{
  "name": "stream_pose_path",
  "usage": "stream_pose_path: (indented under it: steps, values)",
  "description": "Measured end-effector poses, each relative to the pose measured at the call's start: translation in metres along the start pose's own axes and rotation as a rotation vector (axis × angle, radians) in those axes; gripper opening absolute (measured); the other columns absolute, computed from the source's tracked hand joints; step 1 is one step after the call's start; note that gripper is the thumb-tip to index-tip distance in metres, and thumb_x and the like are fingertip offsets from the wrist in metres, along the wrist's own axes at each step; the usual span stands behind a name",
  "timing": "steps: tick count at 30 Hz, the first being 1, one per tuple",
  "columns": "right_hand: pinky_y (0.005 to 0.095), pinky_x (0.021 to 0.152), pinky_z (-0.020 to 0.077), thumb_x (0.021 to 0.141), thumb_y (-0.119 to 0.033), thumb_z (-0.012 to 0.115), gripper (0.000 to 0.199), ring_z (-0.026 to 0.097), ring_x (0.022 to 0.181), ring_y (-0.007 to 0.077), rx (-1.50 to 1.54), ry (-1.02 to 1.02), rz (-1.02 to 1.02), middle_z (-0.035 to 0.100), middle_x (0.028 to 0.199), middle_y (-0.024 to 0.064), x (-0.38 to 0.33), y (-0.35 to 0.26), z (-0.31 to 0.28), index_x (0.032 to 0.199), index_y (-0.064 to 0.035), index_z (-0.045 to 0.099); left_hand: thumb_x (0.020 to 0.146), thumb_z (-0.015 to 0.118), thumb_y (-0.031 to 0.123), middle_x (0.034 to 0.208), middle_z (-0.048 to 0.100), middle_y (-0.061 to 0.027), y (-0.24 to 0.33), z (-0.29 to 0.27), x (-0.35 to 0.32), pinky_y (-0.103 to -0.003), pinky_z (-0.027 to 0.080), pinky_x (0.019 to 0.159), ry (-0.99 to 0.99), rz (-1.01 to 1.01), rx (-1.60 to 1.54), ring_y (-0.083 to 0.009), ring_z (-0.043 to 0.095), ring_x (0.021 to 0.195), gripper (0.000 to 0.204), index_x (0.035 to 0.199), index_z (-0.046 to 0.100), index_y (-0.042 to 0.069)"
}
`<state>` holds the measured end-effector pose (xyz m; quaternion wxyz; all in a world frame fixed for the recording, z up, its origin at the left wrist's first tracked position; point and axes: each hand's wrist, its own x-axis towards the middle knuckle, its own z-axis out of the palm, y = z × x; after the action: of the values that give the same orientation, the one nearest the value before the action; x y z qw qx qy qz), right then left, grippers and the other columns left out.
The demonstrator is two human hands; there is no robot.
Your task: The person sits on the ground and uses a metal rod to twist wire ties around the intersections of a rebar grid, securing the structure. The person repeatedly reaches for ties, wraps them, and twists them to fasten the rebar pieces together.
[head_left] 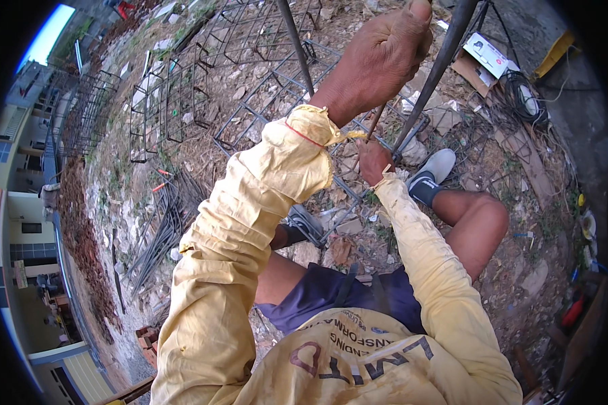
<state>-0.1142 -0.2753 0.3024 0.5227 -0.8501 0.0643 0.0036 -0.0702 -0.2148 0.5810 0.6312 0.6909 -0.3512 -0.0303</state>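
Observation:
My left hand is raised high in front of me and closed into a fist, with the thumb on top. What it grips is hidden behind the fingers. Lower down, my right hand has its fingers curled, at the lower end of a thin brownish rod that runs up behind my left hand. A thick dark steel bar slants past both hands on the right. Another dark bar stands left of my left wrist. Under the hands lies a welded or tied steel bar frame on the rubble.
Bent rebar cages stand at the left, with a bundle of thin rods nearer. A white box and coiled black cable lie at the right. My shoe rests on stony ground. Buildings line the far left.

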Motion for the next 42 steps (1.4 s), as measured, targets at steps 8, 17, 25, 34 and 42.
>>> stream_pose_path:
  steps: [8, 17, 25, 34, 42]
  values:
    - [0.0510, 0.074, 0.0476, 0.095, -0.026, 0.049, 0.026, 0.062, 0.088, 0.0432, -0.178, 0.076, 0.005, 0.065, 0.088, 0.0247, -0.005, 0.001, 0.006, 0.098, -0.0027, 0.059, 0.100, 0.033, 0.054, 0.061, 0.047, -0.0030, -0.006, 0.010, -0.006, -0.032, 0.039, 0.057, -0.005, 0.201, 0.115, -0.0152, 0.044, 0.058, 0.060, 0.078, 0.054, 0.003]
    - [0.0498, 0.074, 0.0482, 0.094, -0.021, 0.047, 0.022, 0.062, 0.088, 0.0408, -0.178, 0.011, -0.117, 0.065, 0.090, 0.0228, -0.009, -0.010, 0.007, 0.097, -0.0012, 0.057, 0.102, 0.030, 0.051, 0.061, 0.041, 0.0022, 0.003, -0.012, -0.011, -0.025, 0.034, 0.051, 0.046, -0.118, -0.122, -0.0093, 0.039, 0.054, 0.054, 0.073, 0.048, 0.009]
    - [0.0474, 0.079, 0.0472, 0.094, -0.034, 0.050, 0.035, 0.061, 0.092, 0.0419, -0.200, -0.135, -0.136, 0.065, 0.095, 0.0242, 0.002, -0.009, 0.000, 0.108, -0.0048, 0.060, 0.100, 0.034, 0.053, 0.065, 0.040, 0.0003, -0.002, -0.020, -0.015, -0.027, 0.036, 0.057, 0.086, -0.203, -0.307, -0.0119, 0.039, 0.058, 0.052, 0.079, 0.049, 0.008]
    - [0.0475, 0.073, 0.0492, 0.094, -0.028, 0.052, 0.025, 0.064, 0.080, 0.0390, -0.285, -0.290, -0.137, 0.065, 0.080, 0.0204, 0.012, -0.008, -0.006, 0.104, -0.0053, 0.059, 0.099, 0.036, 0.054, 0.069, 0.043, -0.0015, 0.002, -0.027, -0.032, -0.027, 0.036, 0.060, 0.055, -0.187, -0.484, -0.0127, 0.041, 0.063, 0.052, 0.082, 0.049, 0.007]
    - [0.0497, 0.072, 0.0487, 0.091, -0.024, 0.056, 0.026, 0.063, 0.080, 0.0419, -0.306, -0.378, -0.240, 0.065, 0.080, 0.0214, 0.011, -0.018, -0.002, 0.109, -0.0060, 0.059, 0.101, 0.028, 0.053, 0.067, 0.034, 0.0016, 0.001, -0.066, -0.067, -0.029, 0.034, 0.064, 0.005, -0.054, -0.523, -0.0124, 0.032, 0.063, 0.052, 0.083, 0.046, 0.008]
